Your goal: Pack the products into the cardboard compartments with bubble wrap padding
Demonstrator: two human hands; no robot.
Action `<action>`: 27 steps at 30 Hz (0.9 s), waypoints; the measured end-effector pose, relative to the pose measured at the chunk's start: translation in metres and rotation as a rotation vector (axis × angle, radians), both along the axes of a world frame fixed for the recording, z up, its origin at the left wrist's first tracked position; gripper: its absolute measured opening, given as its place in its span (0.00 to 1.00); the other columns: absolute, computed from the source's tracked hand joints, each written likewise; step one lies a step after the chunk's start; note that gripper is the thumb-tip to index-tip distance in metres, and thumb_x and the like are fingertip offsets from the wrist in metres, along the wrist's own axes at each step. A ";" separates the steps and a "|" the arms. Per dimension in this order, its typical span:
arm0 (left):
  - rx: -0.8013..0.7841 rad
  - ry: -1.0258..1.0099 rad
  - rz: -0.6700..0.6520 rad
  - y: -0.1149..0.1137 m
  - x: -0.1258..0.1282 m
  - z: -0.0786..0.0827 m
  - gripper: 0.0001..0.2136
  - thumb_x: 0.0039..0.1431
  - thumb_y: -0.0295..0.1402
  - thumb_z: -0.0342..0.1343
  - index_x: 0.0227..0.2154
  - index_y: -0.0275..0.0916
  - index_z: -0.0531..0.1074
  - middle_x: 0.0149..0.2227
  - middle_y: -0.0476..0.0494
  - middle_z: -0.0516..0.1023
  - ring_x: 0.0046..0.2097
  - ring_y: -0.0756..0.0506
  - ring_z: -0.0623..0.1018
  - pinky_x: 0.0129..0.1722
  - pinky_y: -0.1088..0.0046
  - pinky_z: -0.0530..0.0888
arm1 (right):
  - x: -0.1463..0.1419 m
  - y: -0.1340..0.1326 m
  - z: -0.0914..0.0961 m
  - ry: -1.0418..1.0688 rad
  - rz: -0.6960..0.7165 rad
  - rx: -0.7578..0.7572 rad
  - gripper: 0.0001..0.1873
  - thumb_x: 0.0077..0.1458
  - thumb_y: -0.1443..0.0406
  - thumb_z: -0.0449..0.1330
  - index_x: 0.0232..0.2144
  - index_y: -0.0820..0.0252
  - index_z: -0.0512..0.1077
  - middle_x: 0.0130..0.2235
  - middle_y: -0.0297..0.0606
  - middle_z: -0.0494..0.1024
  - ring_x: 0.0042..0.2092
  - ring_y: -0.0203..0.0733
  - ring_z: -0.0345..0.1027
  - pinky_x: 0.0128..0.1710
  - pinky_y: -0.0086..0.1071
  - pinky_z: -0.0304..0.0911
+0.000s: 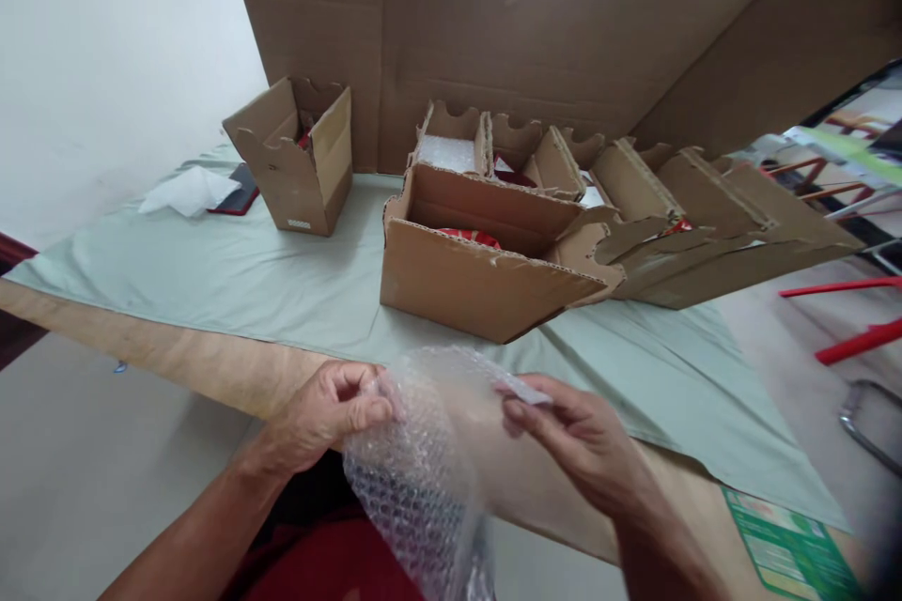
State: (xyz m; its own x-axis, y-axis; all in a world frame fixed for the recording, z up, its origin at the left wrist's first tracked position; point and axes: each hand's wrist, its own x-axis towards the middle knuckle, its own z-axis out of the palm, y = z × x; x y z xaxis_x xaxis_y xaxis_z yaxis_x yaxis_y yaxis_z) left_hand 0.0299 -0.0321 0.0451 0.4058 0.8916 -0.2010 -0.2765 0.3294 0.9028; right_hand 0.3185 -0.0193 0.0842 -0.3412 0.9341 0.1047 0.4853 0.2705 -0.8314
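A clear sheet of bubble wrap (415,479), perhaps folded or a bag, hangs between my two hands over the table's front edge. My left hand (338,413) pinches its upper left part between thumb and fingers. On the other side my right hand (570,437) grips the upper right edge, fingers closed. Just beyond the wrap stands an open cardboard box (458,286) with something red and patterned (471,236) inside, mostly hidden by the front wall. Neither hand touches that box.
Behind and to the right stand several open cardboard boxes (634,183), one with bubble wrap (446,153). Another box (296,169) stands at left, beside a dark flat item (238,191) and white wrapping (187,191). A green cloth (310,282) covers the table; a cardboard wall (507,28) rises behind.
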 end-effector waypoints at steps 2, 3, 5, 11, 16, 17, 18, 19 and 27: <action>0.033 0.177 -0.066 -0.008 -0.006 -0.004 0.23 0.55 0.50 0.68 0.21 0.37 0.67 0.27 0.50 0.72 0.29 0.52 0.68 0.29 0.78 0.64 | 0.005 0.015 0.024 -0.217 0.026 0.212 0.10 0.63 0.65 0.58 0.43 0.55 0.80 0.35 0.34 0.85 0.33 0.39 0.78 0.29 0.27 0.68; 0.039 0.275 -0.093 -0.012 -0.009 -0.007 0.23 0.58 0.50 0.65 0.21 0.37 0.67 0.25 0.51 0.68 0.28 0.52 0.66 0.28 0.78 0.62 | 0.003 0.023 0.033 -0.333 0.049 0.342 0.12 0.64 0.66 0.57 0.45 0.55 0.79 0.39 0.36 0.86 0.35 0.40 0.79 0.31 0.29 0.69; 0.035 0.433 -0.119 -0.019 -0.011 -0.014 0.23 0.62 0.51 0.59 0.22 0.38 0.67 0.23 0.53 0.64 0.27 0.52 0.63 0.27 0.77 0.60 | -0.009 0.038 0.046 -0.525 0.105 0.603 0.11 0.66 0.67 0.57 0.45 0.59 0.78 0.40 0.40 0.85 0.37 0.44 0.79 0.35 0.34 0.70; -0.062 0.564 -0.159 -0.026 -0.020 -0.022 0.23 0.63 0.54 0.51 0.26 0.39 0.70 0.26 0.48 0.73 0.29 0.48 0.72 0.29 0.74 0.70 | -0.015 0.031 0.034 -0.466 -0.119 0.952 0.06 0.65 0.70 0.62 0.44 0.63 0.75 0.40 0.44 0.84 0.41 0.47 0.78 0.42 0.39 0.68; 0.057 0.814 -0.194 -0.027 -0.053 -0.012 0.23 0.65 0.54 0.49 0.26 0.40 0.75 0.27 0.47 0.78 0.30 0.46 0.78 0.29 0.74 0.74 | 0.032 -0.023 -0.004 -0.450 -0.032 0.681 0.10 0.64 0.73 0.60 0.46 0.59 0.74 0.41 0.42 0.83 0.42 0.44 0.77 0.42 0.38 0.70; 0.116 0.907 -0.137 -0.028 -0.061 -0.010 0.22 0.65 0.53 0.50 0.28 0.41 0.76 0.28 0.47 0.80 0.31 0.46 0.79 0.30 0.74 0.75 | 0.039 -0.034 -0.013 -0.470 0.013 0.613 0.11 0.64 0.71 0.59 0.48 0.59 0.74 0.44 0.44 0.83 0.45 0.46 0.77 0.44 0.39 0.71; 0.189 0.999 -0.057 -0.029 -0.068 -0.009 0.21 0.65 0.53 0.51 0.31 0.42 0.78 0.30 0.47 0.81 0.32 0.45 0.80 0.31 0.73 0.76 | 0.044 -0.043 -0.021 -0.491 0.055 0.550 0.14 0.64 0.70 0.59 0.51 0.60 0.73 0.49 0.46 0.82 0.50 0.48 0.76 0.47 0.41 0.71; 0.288 1.075 0.025 -0.029 -0.073 -0.008 0.19 0.65 0.52 0.53 0.35 0.42 0.79 0.33 0.46 0.83 0.35 0.44 0.82 0.32 0.73 0.78 | 0.046 -0.050 -0.030 -0.519 0.094 0.494 0.17 0.64 0.67 0.59 0.55 0.60 0.72 0.54 0.48 0.80 0.54 0.51 0.74 0.50 0.45 0.72; 1.091 1.222 -0.359 -0.032 -0.041 -0.008 0.38 0.57 0.40 0.66 0.69 0.45 0.59 0.73 0.37 0.59 0.73 0.31 0.57 0.69 0.45 0.62 | 0.033 -0.055 -0.072 -0.437 0.171 0.444 0.16 0.65 0.73 0.55 0.50 0.56 0.77 0.57 0.44 0.80 0.59 0.51 0.73 0.52 0.49 0.73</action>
State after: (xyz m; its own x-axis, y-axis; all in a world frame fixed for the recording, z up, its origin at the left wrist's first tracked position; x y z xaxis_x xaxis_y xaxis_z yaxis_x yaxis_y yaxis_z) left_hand -0.0110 -0.0637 0.0370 0.6895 0.7201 0.0775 0.6576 -0.6673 0.3497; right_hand 0.3511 -0.0742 0.0123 -0.5799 0.7626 0.2864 0.6736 0.6466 -0.3579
